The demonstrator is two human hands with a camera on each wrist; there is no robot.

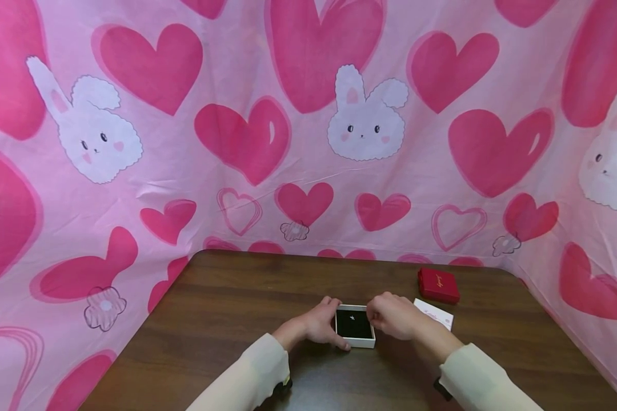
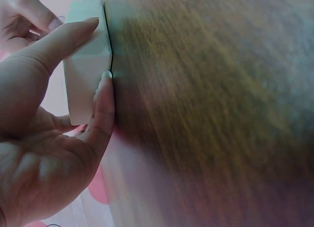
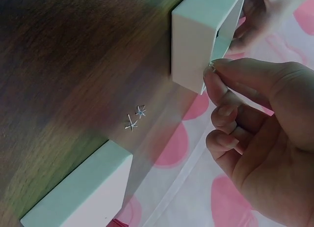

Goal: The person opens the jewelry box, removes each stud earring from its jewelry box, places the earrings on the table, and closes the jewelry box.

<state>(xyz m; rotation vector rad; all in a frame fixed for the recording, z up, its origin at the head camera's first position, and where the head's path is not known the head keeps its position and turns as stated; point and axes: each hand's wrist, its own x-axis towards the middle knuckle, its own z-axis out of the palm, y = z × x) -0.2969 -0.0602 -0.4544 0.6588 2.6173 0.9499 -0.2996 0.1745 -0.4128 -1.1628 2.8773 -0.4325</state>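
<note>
A shallow white box with a black insert stands on the table. On that insert lies a small silver piece. My left hand grips the box's left side; in the left wrist view its thumb presses one wall and the fingers lie round the corner. At the box's right edge, my right hand pinches a tiny shiny piece between thumb and index finger, too small to identify. Two silver star-shaped pieces, like stud earrings, lie on the table beside the box.
A white box part with pink print, seemingly the lid, lies right of the box behind my right wrist. Farther back sits a red box with gold lettering. The wooden table meets a pink heart-and-rabbit cloth at its edges.
</note>
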